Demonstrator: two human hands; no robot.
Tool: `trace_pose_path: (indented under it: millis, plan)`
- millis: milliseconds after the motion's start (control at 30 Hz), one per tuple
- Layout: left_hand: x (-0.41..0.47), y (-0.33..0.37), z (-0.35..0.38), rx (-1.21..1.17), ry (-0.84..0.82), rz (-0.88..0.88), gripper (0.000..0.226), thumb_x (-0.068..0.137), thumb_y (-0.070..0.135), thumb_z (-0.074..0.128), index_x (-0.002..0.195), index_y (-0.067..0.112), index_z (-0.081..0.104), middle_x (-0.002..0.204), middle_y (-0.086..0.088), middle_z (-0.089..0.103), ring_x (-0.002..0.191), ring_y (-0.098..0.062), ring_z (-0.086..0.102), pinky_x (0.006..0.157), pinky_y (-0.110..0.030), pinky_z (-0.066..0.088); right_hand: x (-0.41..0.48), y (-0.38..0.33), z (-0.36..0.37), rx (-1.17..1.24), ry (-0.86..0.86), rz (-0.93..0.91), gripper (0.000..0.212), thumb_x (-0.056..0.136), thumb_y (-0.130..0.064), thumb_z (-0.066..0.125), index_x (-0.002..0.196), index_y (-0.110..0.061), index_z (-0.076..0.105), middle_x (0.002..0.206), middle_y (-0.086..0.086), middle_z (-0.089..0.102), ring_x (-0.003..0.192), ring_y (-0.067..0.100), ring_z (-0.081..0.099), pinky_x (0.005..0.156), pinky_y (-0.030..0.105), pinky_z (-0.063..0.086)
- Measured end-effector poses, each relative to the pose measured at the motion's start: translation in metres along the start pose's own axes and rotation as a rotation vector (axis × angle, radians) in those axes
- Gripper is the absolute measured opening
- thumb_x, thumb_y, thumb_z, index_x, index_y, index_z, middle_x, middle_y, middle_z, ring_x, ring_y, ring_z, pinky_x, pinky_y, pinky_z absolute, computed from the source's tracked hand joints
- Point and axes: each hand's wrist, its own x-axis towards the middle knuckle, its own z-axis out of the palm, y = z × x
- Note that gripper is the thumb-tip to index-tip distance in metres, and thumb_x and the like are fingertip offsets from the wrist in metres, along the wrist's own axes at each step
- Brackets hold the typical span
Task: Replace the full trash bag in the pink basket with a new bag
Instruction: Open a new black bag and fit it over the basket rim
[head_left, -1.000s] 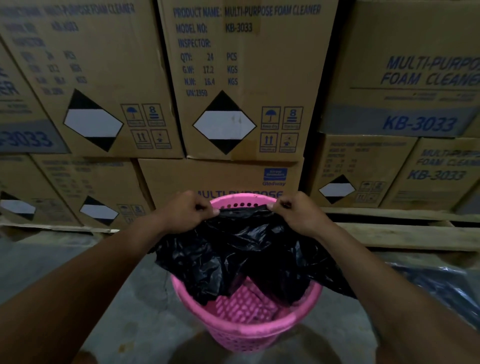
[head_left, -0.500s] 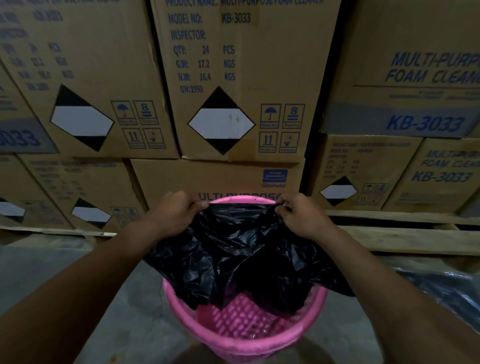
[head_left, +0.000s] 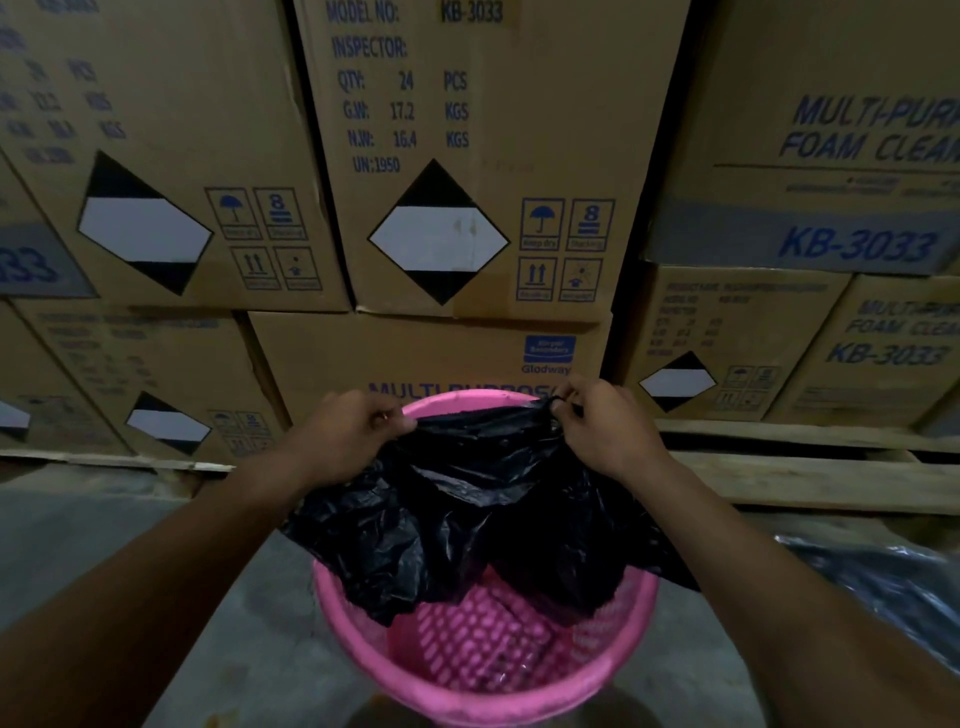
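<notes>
You had raised the black bag (head_left: 467, 519) toward the pink basket (head_left: 467, 696) rim at 12 o'clock; your left hand (head_left: 353, 431) and right hand (head_left: 602, 426) each pinched its top edge.

Looks like a warehouse or stockroom: stacked cardboard cartons (head_left: 467, 156) printed "Multi-Purpose Foam Cleaner KB-3033" sitting on wooden pallets (head_left: 810, 467), over a bare concrete floor (head_left: 130, 530).

Both forearms (head_left: 171, 582) enter from the lower corners and converge toward frame centre. Left hand (head_left: 353, 431) and right hand (head_left: 605, 431) level, backs up, fingers curled, each pinching the top edge of the black bag (head_left: 467, 509).
</notes>
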Motion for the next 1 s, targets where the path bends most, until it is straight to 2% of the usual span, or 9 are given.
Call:
trace_pose_path:
  millis: [133,300,367,433,567,700,800,900,1000]
  plan:
    - [0.001,0.003,0.001,0.022,0.061,-0.012,0.037,0.098,0.036,0.058,0.061,0.032,0.055,0.066,0.001,0.062,0.071,-0.02,0.06,0.059,-0.027,0.041,0.001,-0.005,0.007,-0.003,0.03,0.005,0.004,0.096,-0.03,0.056,0.097,-0.026,0.058,0.088,0.002,0.069,0.084,0.029,0.063,0.07,0.043,0.056]
    - [0.009,0.004,0.0,0.044,0.096,-0.034,0.025,0.099,0.034,0.055,0.087,0.015,0.066,0.081,-0.01,0.068,0.079,-0.025,0.06,0.058,-0.032,0.037,0.006,-0.007,0.014,0.001,0.092,0.046,0.009,0.097,-0.031,0.053,0.092,-0.034,0.046,0.086,-0.004,0.066,0.079,0.024,0.062,0.066,0.041,0.056]
    - [0.013,0.003,0.005,0.104,0.1,-0.031,0.031,0.102,0.035,0.05,0.084,0.013,0.062,0.079,-0.012,0.065,0.077,-0.029,0.058,0.058,-0.034,0.033,0.007,-0.01,0.016,-0.043,0.1,0.01,0.012,0.097,-0.023,0.053,0.096,-0.029,0.043,0.086,-0.006,0.063,0.076,0.021,0.058,0.058,0.037,0.049]
    - [0.015,0.0,0.011,0.16,0.139,-0.039,0.036,0.103,0.041,0.041,0.075,0.021,0.052,0.072,-0.007,0.06,0.072,-0.031,0.057,0.057,-0.036,0.038,0.009,-0.014,0.019,-0.082,0.101,-0.025,0.018,0.095,-0.014,0.053,0.095,-0.026,0.04,0.083,-0.007,0.059,0.07,0.018,0.054,0.054,0.037,0.043]
    - [0.022,-0.009,0.019,0.194,0.247,-0.097,0.037,0.102,0.049,0.038,0.073,0.027,0.044,0.073,-0.006,0.061,0.072,-0.034,0.059,0.058,-0.035,0.041,0.013,-0.016,0.026,-0.14,0.121,-0.097,0.021,0.091,-0.005,0.051,0.09,-0.026,0.044,0.089,-0.004,0.052,0.08,0.024,0.053,0.061,0.04,0.047]
    - [0.032,-0.014,0.024,0.289,0.262,-0.162,0.037,0.1,0.05,0.043,0.088,0.02,0.061,0.086,-0.014,0.067,0.083,-0.038,0.064,0.061,-0.034,0.041,0.02,-0.008,0.033,-0.228,0.101,-0.169,0.029,0.096,-0.009,0.053,0.119,-0.025,0.062,0.117,-0.002,0.055,0.11,0.024,0.051,0.078,0.038,0.052]
    - [0.038,-0.014,0.026,0.299,0.252,-0.169,0.036,0.101,0.046,0.045,0.088,0.015,0.058,0.084,-0.014,0.065,0.082,-0.038,0.063,0.06,-0.034,0.038,0.025,-0.004,0.038,-0.305,0.091,-0.207,0.038,0.097,-0.006,0.052,0.131,-0.019,0.063,0.12,0.003,0.058,0.113,0.028,0.049,0.084,0.039,0.05]
    - [0.039,-0.013,0.03,0.329,0.352,0.011,0.027,0.101,0.041,0.047,0.085,0.02,0.046,0.09,-0.009,0.061,0.087,-0.033,0.054,0.063,-0.036,0.033,0.026,-0.001,0.038,-0.38,0.077,-0.216,0.039,0.097,-0.006,0.052,0.134,-0.015,0.061,0.123,0.006,0.056,0.113,0.031,0.05,0.088,0.043,0.049]
    - [0.036,-0.013,0.031,0.36,0.334,0.15,0.029,0.093,0.049,0.057,0.095,0.02,0.05,0.096,-0.003,0.056,0.089,-0.028,0.048,0.068,-0.038,0.039,0.024,0.004,0.036,-0.429,0.045,-0.198,0.034,0.098,-0.011,0.05,0.13,-0.014,0.062,0.125,0.008,0.053,0.114,0.034,0.048,0.089,0.046,0.046]
